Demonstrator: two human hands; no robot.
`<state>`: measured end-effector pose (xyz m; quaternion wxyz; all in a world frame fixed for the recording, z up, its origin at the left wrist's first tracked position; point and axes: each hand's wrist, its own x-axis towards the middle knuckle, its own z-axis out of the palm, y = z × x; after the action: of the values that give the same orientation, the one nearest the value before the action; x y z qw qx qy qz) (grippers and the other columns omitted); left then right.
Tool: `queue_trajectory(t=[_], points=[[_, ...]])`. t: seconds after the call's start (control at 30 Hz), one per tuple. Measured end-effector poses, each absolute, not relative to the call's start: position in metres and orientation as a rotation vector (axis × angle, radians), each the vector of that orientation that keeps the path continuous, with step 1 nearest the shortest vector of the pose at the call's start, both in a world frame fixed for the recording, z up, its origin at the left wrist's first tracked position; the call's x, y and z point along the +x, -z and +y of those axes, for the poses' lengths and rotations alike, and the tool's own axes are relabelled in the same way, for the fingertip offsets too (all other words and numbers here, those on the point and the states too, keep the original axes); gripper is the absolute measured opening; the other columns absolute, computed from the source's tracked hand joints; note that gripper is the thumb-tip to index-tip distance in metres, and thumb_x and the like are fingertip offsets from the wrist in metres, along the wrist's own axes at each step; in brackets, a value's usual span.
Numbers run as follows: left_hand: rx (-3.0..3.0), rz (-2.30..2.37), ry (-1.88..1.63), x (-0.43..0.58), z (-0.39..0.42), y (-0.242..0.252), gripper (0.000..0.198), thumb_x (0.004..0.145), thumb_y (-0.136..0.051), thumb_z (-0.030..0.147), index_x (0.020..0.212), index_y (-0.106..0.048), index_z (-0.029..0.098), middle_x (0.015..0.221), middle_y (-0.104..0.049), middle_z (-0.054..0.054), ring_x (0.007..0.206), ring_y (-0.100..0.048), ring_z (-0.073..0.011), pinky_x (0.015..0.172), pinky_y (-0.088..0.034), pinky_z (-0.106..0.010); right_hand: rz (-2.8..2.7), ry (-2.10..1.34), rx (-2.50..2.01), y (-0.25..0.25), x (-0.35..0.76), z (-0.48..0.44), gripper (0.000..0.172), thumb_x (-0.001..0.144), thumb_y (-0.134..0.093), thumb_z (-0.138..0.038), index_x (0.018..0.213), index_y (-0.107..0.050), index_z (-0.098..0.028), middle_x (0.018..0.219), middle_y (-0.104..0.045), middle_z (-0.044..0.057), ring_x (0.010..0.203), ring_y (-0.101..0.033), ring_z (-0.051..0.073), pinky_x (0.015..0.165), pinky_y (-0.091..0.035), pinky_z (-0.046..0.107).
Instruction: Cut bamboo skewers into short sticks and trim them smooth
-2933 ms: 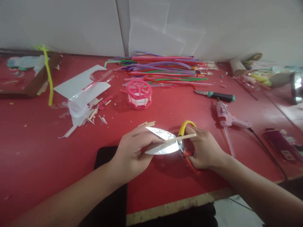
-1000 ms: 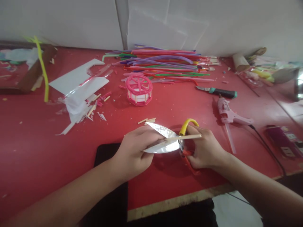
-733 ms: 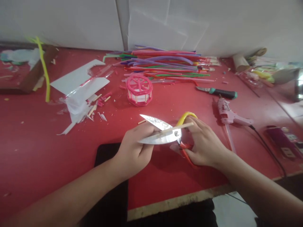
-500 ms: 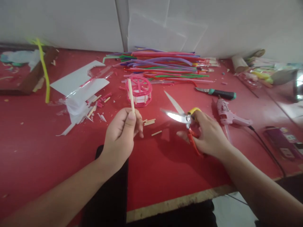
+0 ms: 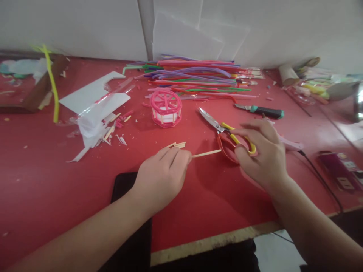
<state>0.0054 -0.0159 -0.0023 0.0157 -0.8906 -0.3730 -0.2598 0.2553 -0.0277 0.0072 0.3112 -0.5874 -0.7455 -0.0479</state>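
My left hand (image 5: 164, 177) is closed around a thin wooden stick (image 5: 206, 153), which points right, low over the table. Just behind its knuckles lie several short cut sticks (image 5: 180, 144), partly hidden. The scissors (image 5: 210, 118) rest on the red tabletop with blades together, one handle yellow and the other red. Over the yellow handle, my right hand (image 5: 261, 155) has its fingers apart, thumb and fingertips near or touching the loop. A small pink round frame (image 5: 166, 107) with short wooden posts and a white inside stands beyond my left hand.
A bundle of coloured pipe cleaners (image 5: 195, 75) lies along the wall. A utility knife (image 5: 266, 112) and pink glue gun (image 5: 289, 143), partly hidden, are at right. White paper (image 5: 93, 94) and scraps lie left, with a black phone-like slab (image 5: 124, 185) near the front edge.
My left hand has lowered and turned the upright stick to point right. The scissors have closed and now lie on the table, and my right hand's fingers have spread off their handles.
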Motion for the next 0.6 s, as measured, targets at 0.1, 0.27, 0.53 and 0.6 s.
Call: queue_trajectory(t=[0.1, 0.27, 0.53, 0.6], points=[[-2.745, -1.076, 0.633, 0.007, -0.017, 0.005, 0.014, 0.09, -0.051, 0.013, 0.082, -0.06, 0.017, 0.067, -0.061, -0.003, 0.062, -0.059, -0.023, 0.05, -0.044, -0.032, -2.173, -0.026, -1.168, -0.014, 0.237, -0.035, 0.034, 0.081, -0.06, -0.012, 0.113, -0.061, -0.022, 0.11, -0.065, 0.011, 0.102, -0.063, 0.026, 0.09, -0.052, 0.045], [-2.792, -0.936, 0.633, 0.009, -0.02, 0.005, 0.016, 0.089, -0.047, 0.009, 0.087, -0.062, 0.015, 0.063, -0.059, -0.001, 0.058, -0.056, -0.0206, 0.049, -0.042, -0.03, -2.361, -0.185, -1.005, -0.008, 0.215, -0.042, 0.019, 0.091, -0.05, -0.009, 0.105, -0.061, -0.016, 0.086, -0.069, 0.007, 0.076, -0.064, 0.018, 0.071, -0.056, 0.032], [-2.834, -1.007, 0.537, 0.011, -0.023, 0.005, 0.013, 0.087, -0.051, 0.012, 0.079, -0.059, 0.018, 0.061, -0.055, 0.0, 0.054, -0.054, -0.0212, 0.044, -0.038, -0.032, -2.338, -0.179, -1.089, -0.002, 0.214, -0.043, 0.015, 0.094, -0.046, -0.014, 0.099, -0.06, -0.016, 0.081, -0.068, 0.006, 0.072, -0.064, 0.016, 0.067, -0.056, 0.029], [-2.863, -1.026, 0.521, 0.011, -0.023, 0.005, 0.015, 0.087, -0.049, 0.011, 0.079, -0.06, 0.018, 0.061, -0.055, 0.0, 0.055, -0.054, -0.0213, 0.045, -0.039, -0.032, -2.368, -0.173, -1.059, -0.002, 0.214, -0.043, 0.016, 0.095, -0.045, -0.014, 0.098, -0.061, -0.016, 0.078, -0.068, 0.005, 0.07, -0.064, 0.016, 0.066, -0.055, 0.028]])
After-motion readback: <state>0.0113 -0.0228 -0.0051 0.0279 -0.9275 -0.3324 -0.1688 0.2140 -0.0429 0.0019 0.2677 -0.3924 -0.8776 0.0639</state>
